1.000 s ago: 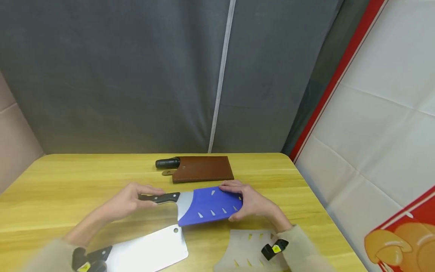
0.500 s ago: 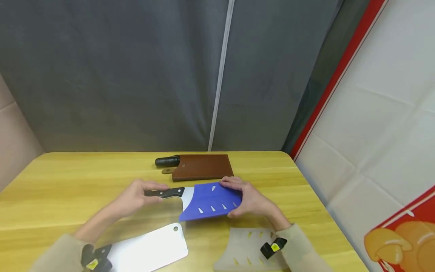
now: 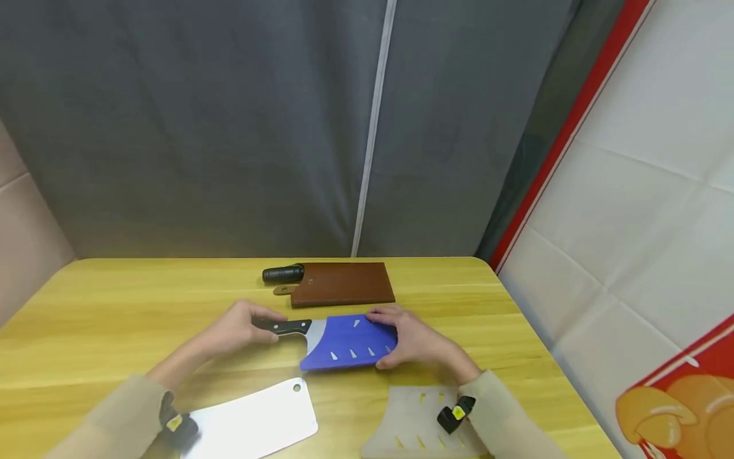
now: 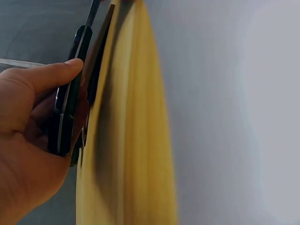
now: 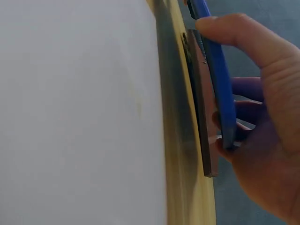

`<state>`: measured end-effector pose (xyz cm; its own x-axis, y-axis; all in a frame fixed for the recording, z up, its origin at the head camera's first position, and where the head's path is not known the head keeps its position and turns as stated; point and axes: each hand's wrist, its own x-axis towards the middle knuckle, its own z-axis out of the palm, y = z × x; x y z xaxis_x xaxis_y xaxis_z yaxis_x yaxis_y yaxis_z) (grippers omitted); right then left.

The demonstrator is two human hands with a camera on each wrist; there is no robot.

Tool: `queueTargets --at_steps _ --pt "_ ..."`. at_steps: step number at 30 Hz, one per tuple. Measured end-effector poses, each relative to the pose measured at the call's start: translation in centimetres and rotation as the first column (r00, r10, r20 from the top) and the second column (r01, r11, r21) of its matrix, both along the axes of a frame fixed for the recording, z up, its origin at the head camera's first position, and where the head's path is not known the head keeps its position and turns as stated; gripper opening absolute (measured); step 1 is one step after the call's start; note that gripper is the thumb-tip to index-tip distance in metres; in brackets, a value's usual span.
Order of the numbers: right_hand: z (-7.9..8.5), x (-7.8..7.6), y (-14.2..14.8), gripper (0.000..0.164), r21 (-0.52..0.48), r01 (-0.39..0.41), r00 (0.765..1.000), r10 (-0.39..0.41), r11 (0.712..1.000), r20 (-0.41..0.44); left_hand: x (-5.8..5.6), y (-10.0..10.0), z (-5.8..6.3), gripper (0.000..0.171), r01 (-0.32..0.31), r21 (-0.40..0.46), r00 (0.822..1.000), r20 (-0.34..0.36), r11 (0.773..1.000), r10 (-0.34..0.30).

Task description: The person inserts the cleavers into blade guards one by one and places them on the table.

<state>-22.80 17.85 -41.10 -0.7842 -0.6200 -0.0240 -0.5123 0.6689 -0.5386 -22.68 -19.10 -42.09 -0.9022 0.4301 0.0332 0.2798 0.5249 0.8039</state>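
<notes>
My left hand (image 3: pixel 243 326) grips the black riveted handle (image 3: pixel 289 327) of a cleaver, thumb along its near side. Most of the cleaver's blade sits inside a blue slotted blade cover (image 3: pixel 338 344); a strip of bare steel (image 3: pixel 316 335) shows between handle and cover. With thumb on the near edge and fingers over the far edge, my right hand (image 3: pixel 415 338) holds the cover's right end. In the right wrist view the blue cover (image 5: pixel 220 84) shows edge-on between thumb and fingers. The left wrist view shows the handle (image 4: pixel 68 98) across my fingers, above the tabletop.
A second cleaver (image 3: pixel 258 417) lies bare at front left, its handle hidden behind my left wrist. A whitish slotted blade cover (image 3: pixel 410 424) lies partly under my right forearm. Behind is a brown sheath (image 3: pixel 344 284) with a black handle (image 3: pixel 283 275) sticking out.
My left hand has moved right and slightly away with the handle, and less bare blade shows beside the cover. My right hand and the cover's right end have shifted a little left.
</notes>
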Motion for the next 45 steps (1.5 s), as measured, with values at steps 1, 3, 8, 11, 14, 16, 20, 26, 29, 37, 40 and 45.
queueTargets --at_steps 1,3,8,11,14,16,20,26,29,37,40,45 --pt "0.0 -0.1 0.0 0.087 0.007 -0.005 1.0 0.004 1.0 0.006 -0.2 0.0 -0.3 0.036 -0.004 -0.004 1.0 0.0 1.0 0.004" --pt "-0.1 -0.3 0.0 0.087 0.019 -0.008 1.0 0.007 1.0 0.016 -0.4 0.1 -0.6 0.036 -0.015 -0.019 1.0 -0.01 1.0 0.015" --pt "-0.5 -0.9 -0.1 0.087 0.044 0.003 1.0 -0.004 0.999 0.022 -0.9 0.8 -0.6 0.036 -0.033 -0.049 0.999 -0.035 0.998 0.031" --pt "-0.8 -1.1 -0.3 0.087 0.059 0.008 1.0 -0.009 0.998 0.017 -1.1 1.0 -0.6 0.035 -0.044 -0.069 0.997 -0.06 0.997 0.04" --pt "-1.1 -1.2 -0.6 0.087 0.064 0.004 1.0 -0.005 0.998 0.016 -1.2 1.1 -0.7 0.034 -0.053 -0.09 0.995 -0.086 0.995 0.045" --pt "-1.2 -1.3 -0.6 0.087 0.059 0.002 1.0 -0.003 0.998 0.018 -1.2 1.1 -0.6 0.034 -0.052 -0.105 0.993 -0.108 0.993 0.041" --pt "-1.2 -1.4 -0.6 0.086 0.054 0.003 1.0 -0.004 0.999 0.024 -1.2 1.3 -0.6 0.033 -0.065 -0.124 0.991 -0.124 0.99 0.05" --pt "-1.2 -1.3 -0.5 0.086 0.064 -0.008 0.999 0.005 0.998 0.053 -1.0 1.3 -0.8 0.034 -0.061 -0.122 0.991 -0.127 0.991 0.045" --pt "-1.2 -1.3 -0.4 0.085 0.072 -0.012 0.997 0.007 0.997 0.072 -0.7 1.1 -0.7 0.036 -0.047 -0.106 0.991 -0.13 0.993 0.033" --pt "-0.4 -0.9 0.7 0.088 0.046 -0.009 0.993 0.003 0.999 0.121 1.1 -0.9 0.7 0.041 -0.104 -0.133 0.984 -0.157 0.986 0.082" --pt "0.0 -0.4 1.4 0.091 0.036 -0.009 0.995 0.005 0.999 0.098 2.2 -2.0 1.3 0.041 -0.119 -0.159 0.976 -0.198 0.98 0.086" --pt "0.7 1.0 3.1 0.092 -0.005 -0.007 0.997 0.007 1.0 0.077 4.6 -3.7 2.2 0.042 -0.105 -0.165 0.98 -0.185 0.981 0.073"
